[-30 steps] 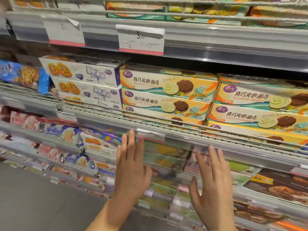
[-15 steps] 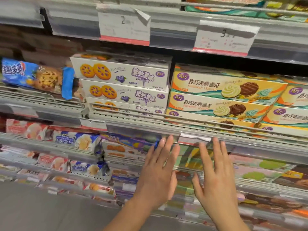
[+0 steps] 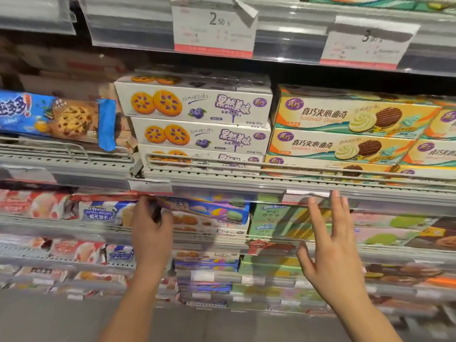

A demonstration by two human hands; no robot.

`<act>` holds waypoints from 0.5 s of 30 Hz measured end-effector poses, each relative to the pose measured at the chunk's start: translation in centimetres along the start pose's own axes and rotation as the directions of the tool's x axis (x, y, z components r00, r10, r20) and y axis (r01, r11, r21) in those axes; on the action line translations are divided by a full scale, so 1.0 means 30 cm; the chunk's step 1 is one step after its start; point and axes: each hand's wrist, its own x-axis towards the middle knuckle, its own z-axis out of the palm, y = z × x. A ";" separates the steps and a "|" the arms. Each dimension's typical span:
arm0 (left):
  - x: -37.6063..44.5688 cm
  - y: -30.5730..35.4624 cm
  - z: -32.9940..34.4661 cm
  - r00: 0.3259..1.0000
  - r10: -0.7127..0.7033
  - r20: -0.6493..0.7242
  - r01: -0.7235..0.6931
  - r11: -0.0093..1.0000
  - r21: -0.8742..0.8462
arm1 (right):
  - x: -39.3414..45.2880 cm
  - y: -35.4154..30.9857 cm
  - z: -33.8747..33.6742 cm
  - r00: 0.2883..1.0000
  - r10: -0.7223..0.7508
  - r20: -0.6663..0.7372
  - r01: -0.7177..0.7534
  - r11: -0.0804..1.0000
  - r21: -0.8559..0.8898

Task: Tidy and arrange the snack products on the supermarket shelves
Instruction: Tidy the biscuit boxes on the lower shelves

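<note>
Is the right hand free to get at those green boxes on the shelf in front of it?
Probably yes: the right hand is open, holding nothing, just before the green boxes, with only the shelf's low rail between.

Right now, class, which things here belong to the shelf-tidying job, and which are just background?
Job:
left hand, reaching a blue box
right hand, fingers straight
white boxes
yellow boxes
blue cookie pack

Background:
price tags
shelf rail
floor
</note>
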 end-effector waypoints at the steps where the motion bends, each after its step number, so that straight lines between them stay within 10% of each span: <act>1: 0.009 0.010 0.003 0.999 -0.039 0.006 0.040 0.998 -0.045 | 0.001 0.001 -0.003 1.000 0.002 0.006 -0.002 1.000 0.000; 15: 0.050 -0.027 0.013 0.985 -0.159 0.061 0.167 0.973 -0.159 | -0.001 -0.015 -0.036 1.000 0.012 0.024 -0.013 0.999 0.046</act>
